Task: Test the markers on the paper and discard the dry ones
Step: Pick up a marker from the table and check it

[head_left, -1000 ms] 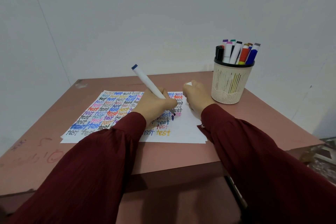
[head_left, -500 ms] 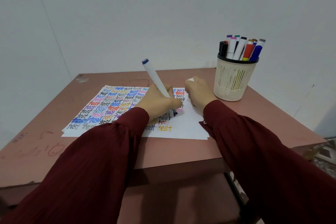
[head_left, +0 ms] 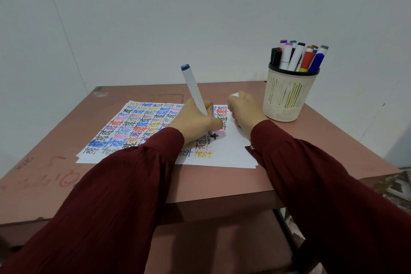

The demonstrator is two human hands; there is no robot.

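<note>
In the head view I am looking down over two arms in dark red sleeves (head_left: 115, 196). My left hand (head_left: 195, 121) is gripping a white marker with a blue end (head_left: 193, 89). The fingers are curling tight round the lower part, and the blue end is pointing up and away from me. The dark tip is poking out under the hand and touching the white sheet of paper (head_left: 231, 153), so I think a test mark is being made right now. A fresh dark blue scribble is sitting just beside the tip.

My right hand (head_left: 242, 111) is just to the right of the left hand, close but apart. It is making a fist round a small white cap (head_left: 235, 95). Only a little white bit is peeking out on top, so I am guessing it is the cap, kept ready to go back on. The hand is also resting on the paper, which I think is keeping the sheet from sliding.

The paper is lying flat on the brown table (head_left: 311, 140) under both hands. Many coloured "test" words are filling its left part, and the part near my right wrist is blank.

Past my right hand, a cream mesh cup (head_left: 287, 98) is standing upright, holding a bunch of coloured markers (head_left: 298, 56) within easy reach.
</note>
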